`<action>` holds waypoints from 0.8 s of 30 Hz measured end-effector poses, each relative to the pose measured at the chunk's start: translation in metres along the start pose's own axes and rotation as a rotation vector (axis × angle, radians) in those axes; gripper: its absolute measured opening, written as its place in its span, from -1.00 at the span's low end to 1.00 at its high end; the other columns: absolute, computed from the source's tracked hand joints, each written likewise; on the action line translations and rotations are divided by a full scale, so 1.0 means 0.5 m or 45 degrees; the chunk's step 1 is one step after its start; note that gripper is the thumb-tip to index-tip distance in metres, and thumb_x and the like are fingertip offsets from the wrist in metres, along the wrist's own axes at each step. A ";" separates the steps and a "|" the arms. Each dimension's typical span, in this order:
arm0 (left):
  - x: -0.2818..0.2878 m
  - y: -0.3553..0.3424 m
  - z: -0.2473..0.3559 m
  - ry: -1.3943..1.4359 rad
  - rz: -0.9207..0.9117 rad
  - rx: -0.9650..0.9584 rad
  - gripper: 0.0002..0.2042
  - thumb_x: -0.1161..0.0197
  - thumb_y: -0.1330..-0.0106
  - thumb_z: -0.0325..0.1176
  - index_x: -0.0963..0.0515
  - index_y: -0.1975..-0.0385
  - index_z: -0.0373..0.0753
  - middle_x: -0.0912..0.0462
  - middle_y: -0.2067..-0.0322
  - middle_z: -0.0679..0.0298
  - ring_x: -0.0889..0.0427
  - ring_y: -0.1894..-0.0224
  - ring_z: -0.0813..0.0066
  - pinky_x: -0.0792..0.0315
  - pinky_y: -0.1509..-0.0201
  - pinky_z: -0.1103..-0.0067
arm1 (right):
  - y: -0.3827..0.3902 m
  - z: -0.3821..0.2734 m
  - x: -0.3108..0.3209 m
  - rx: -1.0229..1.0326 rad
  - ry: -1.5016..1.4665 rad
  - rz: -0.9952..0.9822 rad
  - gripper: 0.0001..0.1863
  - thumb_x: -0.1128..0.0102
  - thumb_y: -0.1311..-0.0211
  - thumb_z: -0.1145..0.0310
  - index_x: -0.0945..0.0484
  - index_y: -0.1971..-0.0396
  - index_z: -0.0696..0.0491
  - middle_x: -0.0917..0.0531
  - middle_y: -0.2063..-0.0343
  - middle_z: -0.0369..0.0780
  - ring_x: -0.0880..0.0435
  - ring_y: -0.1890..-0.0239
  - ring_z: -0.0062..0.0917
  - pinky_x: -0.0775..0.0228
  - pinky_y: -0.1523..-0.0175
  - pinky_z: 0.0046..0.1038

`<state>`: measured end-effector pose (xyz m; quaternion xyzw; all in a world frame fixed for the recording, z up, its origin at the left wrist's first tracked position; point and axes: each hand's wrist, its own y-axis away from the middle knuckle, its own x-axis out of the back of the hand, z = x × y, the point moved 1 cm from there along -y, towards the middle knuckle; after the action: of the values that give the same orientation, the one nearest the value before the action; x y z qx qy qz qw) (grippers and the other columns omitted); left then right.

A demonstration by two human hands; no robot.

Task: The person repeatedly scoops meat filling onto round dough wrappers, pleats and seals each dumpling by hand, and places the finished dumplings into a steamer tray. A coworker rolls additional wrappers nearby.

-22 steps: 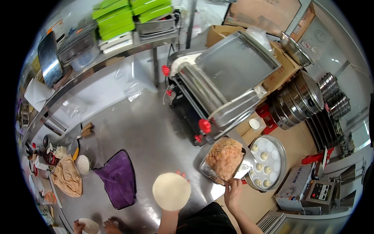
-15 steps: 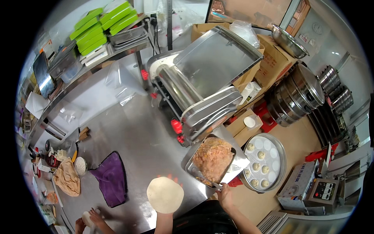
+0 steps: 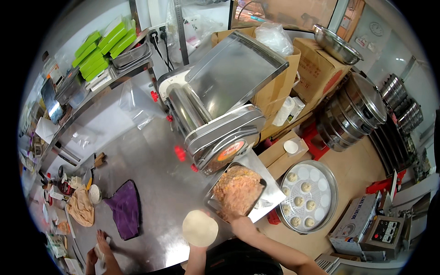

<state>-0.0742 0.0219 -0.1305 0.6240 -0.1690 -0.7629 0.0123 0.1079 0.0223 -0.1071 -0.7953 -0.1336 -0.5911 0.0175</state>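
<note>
A round, pale dough wrapper (image 3: 200, 228) lies over the palm of my left hand (image 3: 197, 253), which supports it from below; the wrapper hides most of the fingers. My right hand (image 3: 243, 228) is at the near corner of a metal tray (image 3: 210, 204) heaped with pinkish minced filling (image 3: 238, 187). Its fingers are closed and dip to the filling's near edge. The thin metal utensil seen in that hand earlier is now hidden behind it. Right of the tray, a round steamer (image 3: 333, 207) holds several pleated buns (image 3: 306, 187) on a perforated liner with white paper discs.
A dough-rolling machine (image 3: 215, 114) stands behind the tray. A purple cloth (image 3: 126, 211) and a tan cloth (image 3: 81, 207) lie leftward. Another person's hands (image 3: 103, 247) work a pale piece at the lower left. Stacked steamers (image 3: 350, 114) and cardboard boxes (image 3: 316, 68) stand right.
My right hand has moved left and forward over the tray's near corner, to the filling. The wrapper on my left hand sits a little farther right. The whole view has shifted slightly.
</note>
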 end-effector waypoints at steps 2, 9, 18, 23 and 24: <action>0.050 -0.026 -0.016 -0.109 -0.041 0.073 -0.54 0.00 -0.38 -0.11 -0.35 -0.20 -0.19 -0.42 -0.18 0.09 -0.42 -0.20 0.07 -0.31 -0.30 0.19 | 0.035 0.050 0.064 -0.183 -0.230 0.030 -0.43 -0.07 0.00 0.50 -0.40 -0.13 0.21 -0.60 0.39 0.03 -0.66 0.48 -0.17 -0.56 0.35 -0.25; 0.136 -0.045 -0.080 -0.075 0.123 0.270 -0.53 0.03 -0.39 -0.05 -0.39 -0.17 -0.23 -0.48 -0.15 0.12 -0.48 -0.17 0.20 -0.40 -0.23 0.26 | -0.008 0.228 0.130 -0.433 -0.357 0.462 -0.59 -0.02 -0.14 0.58 -0.47 -0.04 0.19 -0.54 0.47 0.05 -0.56 0.43 -0.01 -0.42 0.31 -0.17; 0.146 -0.048 -0.078 -0.188 0.225 0.239 -0.55 0.02 -0.38 -0.06 -0.43 -0.13 -0.21 -0.52 -0.11 0.15 -0.50 -0.15 0.23 -0.43 -0.19 0.25 | 0.040 0.185 0.112 -0.391 -0.195 0.143 -0.49 -0.02 -0.05 0.58 -0.45 -0.10 0.13 -0.59 0.36 0.03 -0.62 0.41 -0.08 -0.48 0.32 -0.20; 0.156 -0.052 -0.076 -0.066 0.148 0.295 -0.56 0.00 -0.38 -0.07 -0.44 -0.12 -0.20 -0.52 -0.10 0.14 -0.50 -0.15 0.22 -0.44 -0.19 0.25 | 0.084 0.178 0.084 -0.419 -0.282 0.297 -0.47 -0.03 -0.02 0.59 -0.47 -0.10 0.12 -0.57 0.42 -0.03 -0.61 0.46 -0.10 -0.46 0.35 -0.21; 0.154 -0.053 -0.076 -0.074 0.149 0.293 -0.56 0.00 -0.38 -0.07 -0.44 -0.12 -0.20 -0.53 -0.10 0.14 -0.50 -0.15 0.22 -0.44 -0.18 0.25 | 0.075 0.188 0.088 -0.459 -0.358 0.347 -0.49 -0.02 -0.04 0.60 -0.46 -0.09 0.14 -0.57 0.43 -0.01 -0.60 0.45 -0.09 -0.45 0.34 -0.20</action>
<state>-0.0500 0.0199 -0.2168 0.5880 -0.2920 -0.7541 -0.0198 0.2161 0.0120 -0.0888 -0.8705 0.0810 -0.4813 -0.0637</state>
